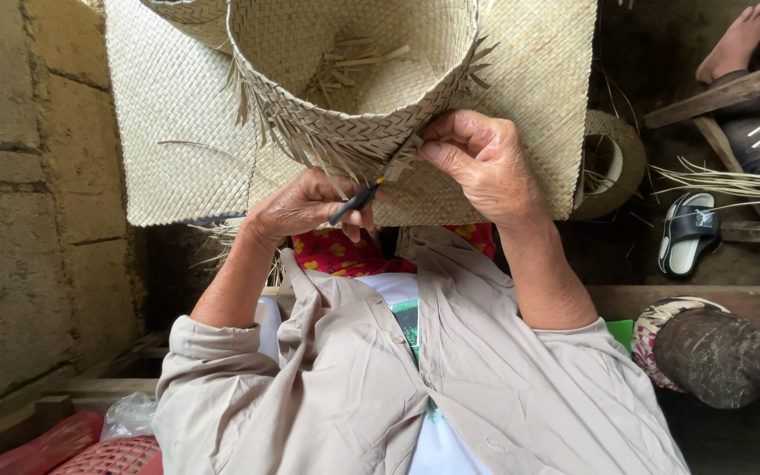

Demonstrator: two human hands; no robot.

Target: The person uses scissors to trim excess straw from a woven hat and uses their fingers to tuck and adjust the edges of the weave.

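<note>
Pale woven straw basket (354, 62), round and open-mouthed with loose strand ends fringing its rim, sits just above both hands; the right hand (477, 158) pinches its rim, while the left hand (305, 207) is closed around a thin black-handled tool (355, 200) angled up toward that rim. Behind the basket a flat woven straw mat (178, 114) spreads past both hands. Farther right of the right hand lie a smaller round woven piece (613, 163), loose straw strips (732, 180), a black-and-white sandal (688, 230) and another person's bare foot (741, 40).
</note>
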